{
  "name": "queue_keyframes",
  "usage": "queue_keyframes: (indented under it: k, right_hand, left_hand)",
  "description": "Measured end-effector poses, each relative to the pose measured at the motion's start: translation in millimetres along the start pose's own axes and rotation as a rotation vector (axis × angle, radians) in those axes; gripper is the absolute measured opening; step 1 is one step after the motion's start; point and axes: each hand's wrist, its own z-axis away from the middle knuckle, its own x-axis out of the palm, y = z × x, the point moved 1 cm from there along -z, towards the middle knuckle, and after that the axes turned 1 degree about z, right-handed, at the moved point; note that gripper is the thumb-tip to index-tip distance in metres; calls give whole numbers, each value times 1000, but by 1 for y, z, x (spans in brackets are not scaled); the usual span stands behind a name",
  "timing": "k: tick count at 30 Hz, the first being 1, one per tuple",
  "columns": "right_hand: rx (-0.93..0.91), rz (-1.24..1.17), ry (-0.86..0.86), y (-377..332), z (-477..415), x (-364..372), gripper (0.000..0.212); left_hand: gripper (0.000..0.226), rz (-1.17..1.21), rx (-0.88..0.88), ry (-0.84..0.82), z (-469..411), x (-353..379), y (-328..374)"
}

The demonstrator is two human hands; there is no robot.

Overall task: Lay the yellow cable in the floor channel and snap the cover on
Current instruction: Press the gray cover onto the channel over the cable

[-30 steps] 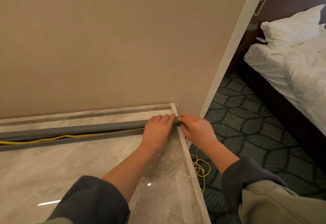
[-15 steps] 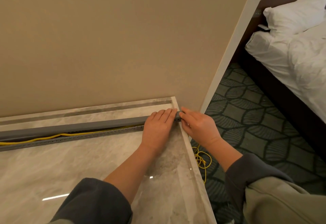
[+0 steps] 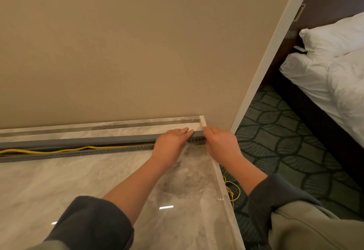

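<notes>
A long grey floor channel (image 3: 78, 152) with a perforated front wall runs along the base of the beige wall on the marble floor. The grey cover (image 3: 98, 141) lies over it, lifted at the left so the yellow cable (image 3: 39, 152) shows inside. My left hand (image 3: 171, 143) lies flat on the cover near its right end, fingers pointing right. My right hand (image 3: 221, 141) grips the channel's right end at the edge of the marble. More yellow cable (image 3: 231, 191) hangs in loose loops on the carpet below that edge.
The marble floor (image 3: 59, 186) ends in a raised edge at the right, with dark patterned carpet (image 3: 285, 141) beyond. A white door frame (image 3: 266, 56) meets the wall's corner. A bed with white linen (image 3: 338, 76) stands at the far right.
The view shifted slightly. My hands have drawn a little apart at the cover's right end, showing the perforated channel end between them. The cover sits about as before.
</notes>
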Motion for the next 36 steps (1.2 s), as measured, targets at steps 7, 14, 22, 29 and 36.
queue_keyframes:
  k: [7, 14, 22, 29, 36]
  right_hand:
    - [64, -253, -84, -22, -11, 17, 9]
    - [69, -316, -87, -21, -10, 17, 13]
    - [91, -349, -83, -24, -15, 17, 3]
    - [-33, -220, 52, -28, -12, 21, 9]
    - [-13, -240, 50, -31, -9, 21, 9]
  left_hand:
    - [46, 121, -4, -55, -2, -6, -12]
    - [36, 236, -126, 56, 1, -6, -10]
    - [31, 223, -115, 96, 1, 2, -10]
    - [37, 53, 58, 317, 10, 20, -5]
    - [61, -9, 157, 177, 12, 15, -20]
